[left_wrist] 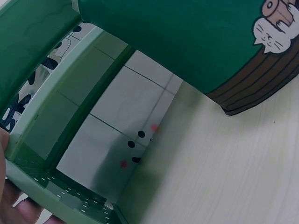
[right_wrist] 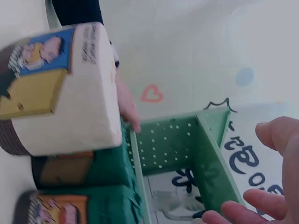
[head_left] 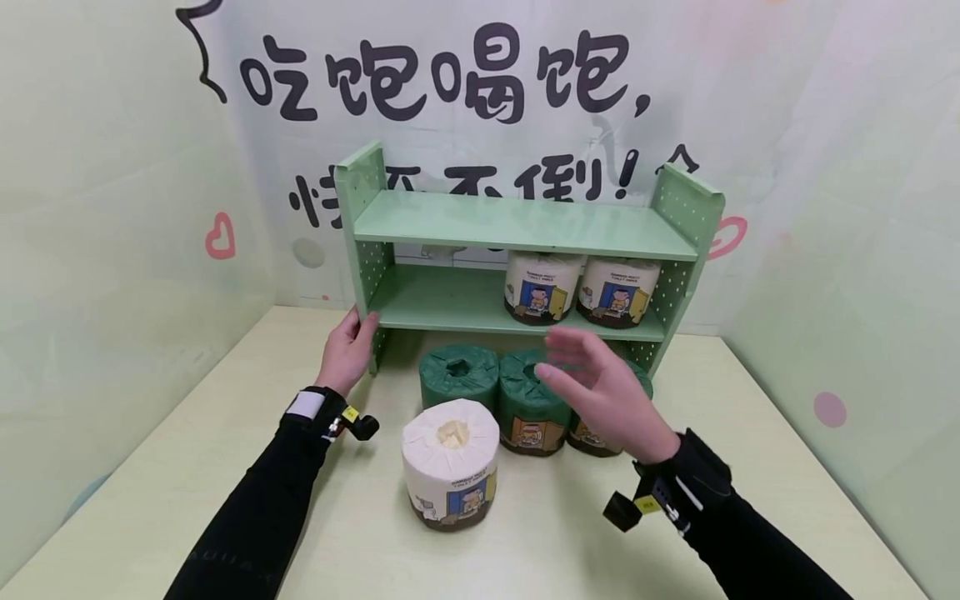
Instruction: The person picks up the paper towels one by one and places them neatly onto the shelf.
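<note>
Your left hand [head_left: 347, 350] grips the left side of the green shelf [head_left: 525, 221]; your right hand [head_left: 613, 398], loosely spread, holds nothing. You appear to be stocking the lower tier [head_left: 442, 296], two white-wrapped toilet rolls [head_left: 538, 292] at its right. Next likely calls for grasping the loose white-wrapped roll [head_left: 450, 471], standing on the table [head_left: 540, 537] nearer than the green-wrapped rolls [head_left: 459, 390], and placing it left of that pair.

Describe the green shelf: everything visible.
The shelf is pale green, metal or plastic-looking, with two boards between side panels dotted with small holes; its back is open. It stands upright on the table. The left hand grips its left panel near the lower board, whose right end bears two upright white rolls. Green rolls stand by its base; contact there is unclear.
</note>
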Demonstrator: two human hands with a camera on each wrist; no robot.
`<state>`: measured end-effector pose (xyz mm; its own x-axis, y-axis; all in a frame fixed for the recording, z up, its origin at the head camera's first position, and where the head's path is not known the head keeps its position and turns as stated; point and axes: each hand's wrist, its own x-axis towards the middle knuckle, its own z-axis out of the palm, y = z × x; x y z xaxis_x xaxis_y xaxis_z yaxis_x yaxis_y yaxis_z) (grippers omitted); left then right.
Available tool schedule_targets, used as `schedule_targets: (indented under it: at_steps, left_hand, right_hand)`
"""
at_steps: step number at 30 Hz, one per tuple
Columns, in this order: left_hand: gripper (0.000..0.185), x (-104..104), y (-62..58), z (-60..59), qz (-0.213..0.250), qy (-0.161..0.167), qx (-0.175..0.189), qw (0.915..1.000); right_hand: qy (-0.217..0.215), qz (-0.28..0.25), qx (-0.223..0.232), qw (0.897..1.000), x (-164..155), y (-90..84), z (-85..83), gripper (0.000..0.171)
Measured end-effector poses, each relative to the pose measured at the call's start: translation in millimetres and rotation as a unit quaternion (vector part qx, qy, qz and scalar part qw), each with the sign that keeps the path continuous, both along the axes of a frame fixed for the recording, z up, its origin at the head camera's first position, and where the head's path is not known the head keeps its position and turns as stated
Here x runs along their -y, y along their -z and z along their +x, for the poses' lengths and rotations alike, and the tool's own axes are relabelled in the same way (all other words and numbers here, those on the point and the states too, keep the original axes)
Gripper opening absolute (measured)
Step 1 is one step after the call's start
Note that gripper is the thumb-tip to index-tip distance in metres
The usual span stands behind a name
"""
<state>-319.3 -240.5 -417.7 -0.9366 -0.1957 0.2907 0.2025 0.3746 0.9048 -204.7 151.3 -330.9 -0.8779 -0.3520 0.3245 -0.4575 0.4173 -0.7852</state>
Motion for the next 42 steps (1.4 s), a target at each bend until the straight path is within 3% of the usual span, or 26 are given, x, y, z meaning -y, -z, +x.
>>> schedule_targets:
  at_steps: [8,16,26,42]
  left_hand:
    - [0.058,-1,1.1,-3.2,0.001,0.003,0.006,1.0000]
    - [0.058,-1,1.0,-1.4,0.008,0.008,0.006,0.9999]
    - [0.057,-2,0.0,-2.0,-0.001,-0.001,0.002,1.0000]
    - [0.058,-1,0.2,-2.3,0.007,0.008,0.003,0.9999]
  right_hand:
    - [-0.066,-0.012,0.050,0.996,11,25.7,27.0,0.063]
    - [-0.104,-0.007,0.106,0.989,25,49.4,36.7,0.072]
    - [-0.106,-0.001,0.148,0.983,39,74.8,36.1,0.090]
    - [-0.105,0.030,0.151,0.982,45,81.5,33.6,0.104]
